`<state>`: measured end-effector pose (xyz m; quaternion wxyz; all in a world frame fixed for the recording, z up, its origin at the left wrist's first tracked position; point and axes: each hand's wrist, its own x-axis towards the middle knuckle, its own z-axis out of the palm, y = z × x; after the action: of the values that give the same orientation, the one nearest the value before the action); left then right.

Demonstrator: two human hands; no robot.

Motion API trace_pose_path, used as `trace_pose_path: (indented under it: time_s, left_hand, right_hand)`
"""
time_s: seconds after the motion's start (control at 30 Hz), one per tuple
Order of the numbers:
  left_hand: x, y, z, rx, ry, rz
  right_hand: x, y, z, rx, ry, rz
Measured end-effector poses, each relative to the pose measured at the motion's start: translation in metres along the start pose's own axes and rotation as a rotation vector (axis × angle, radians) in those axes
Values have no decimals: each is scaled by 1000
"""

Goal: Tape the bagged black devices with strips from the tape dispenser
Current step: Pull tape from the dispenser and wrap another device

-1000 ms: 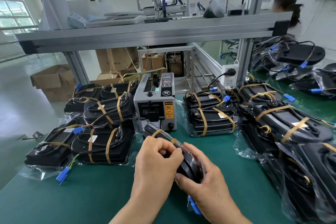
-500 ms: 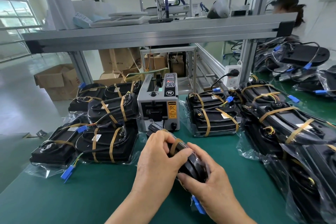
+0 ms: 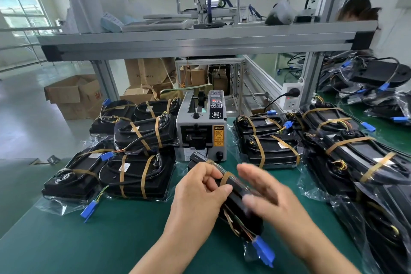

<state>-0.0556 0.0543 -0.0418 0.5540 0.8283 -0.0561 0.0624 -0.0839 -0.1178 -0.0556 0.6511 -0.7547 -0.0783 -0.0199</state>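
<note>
Flanking tape dispenser (image 3: pixel 201 131) on green mat (image 3: pixel 111 240), taped devices (image 3: pixel 133 176), left hand (image 3: pixel 195 193) gripping bagged device (image 3: pixel 242 222), right hand (image 3: pixel 273 198) released

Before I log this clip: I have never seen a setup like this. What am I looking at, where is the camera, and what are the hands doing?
There is no robot here. A person works with bare hands, and the one picture comes from a camera worn on the head, looking forward and down. The left hand grips a black device sealed in a clear bag, with a tan tape band round it and a blue connector at its near end. The right hand is blurred beside it, fingers stretched out; whether it touches the bag is unclear. On the green mat stands a grey tape dispenser, with piles of taped bagged devices to its left and right.
</note>
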Motion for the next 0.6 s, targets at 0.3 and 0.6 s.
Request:
trace_pose_path:
  time_s: [0.3,0.6]
  left_hand:
    - [-6,-2,-10,-12,-37,-64]
    - [19,-1,-25,-315,-27,-110]
  right_hand:
    - [75,-43,20,-593,-381,129]
    - [64,-32,5,-507,-193,155]
